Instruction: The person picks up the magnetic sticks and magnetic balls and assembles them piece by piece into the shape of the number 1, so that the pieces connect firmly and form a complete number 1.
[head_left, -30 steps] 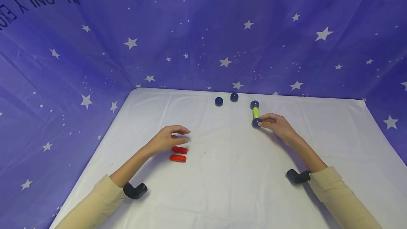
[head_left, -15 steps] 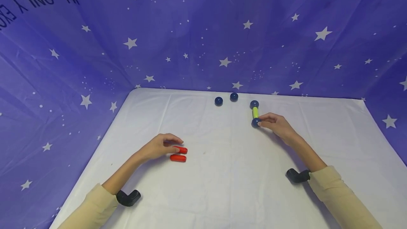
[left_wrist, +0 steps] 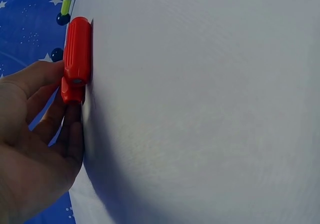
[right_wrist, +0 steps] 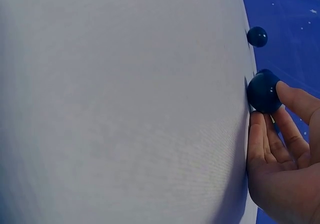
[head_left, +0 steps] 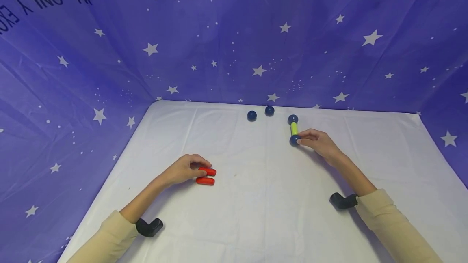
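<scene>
Two short red rods (head_left: pixel 205 181) lie side by side on the white-covered table, and my left hand (head_left: pixel 183 169) is at the farther red rod (head_left: pixel 210 171), pinching it between thumb and fingers. In the left wrist view the nearer red rod (left_wrist: pixel 78 48) partly hides the held one (left_wrist: pixel 73 92). My right hand (head_left: pixel 322 146) pinches the near blue ball (head_left: pixel 294 140) with thumb and fingers. That ball joins a yellow-green rod (head_left: pixel 294 128), whose far end meets another blue ball (head_left: pixel 293 119). In the right wrist view the held ball (right_wrist: pixel 264 92) covers most of the rod.
Two loose blue balls, one at left (head_left: pixel 252 115) and one at right (head_left: pixel 269 111), sit near the table's back edge. A purple star-printed cloth (head_left: pixel 219 52) rises behind and beside the white tabletop (head_left: pixel 256 214). Black curved mounts (head_left: pixel 149 227) hang at both wrists.
My left hand has come down and back toward me, from above the red rods to a pinch on the farther one. The right hand stays on the blue ball.
</scene>
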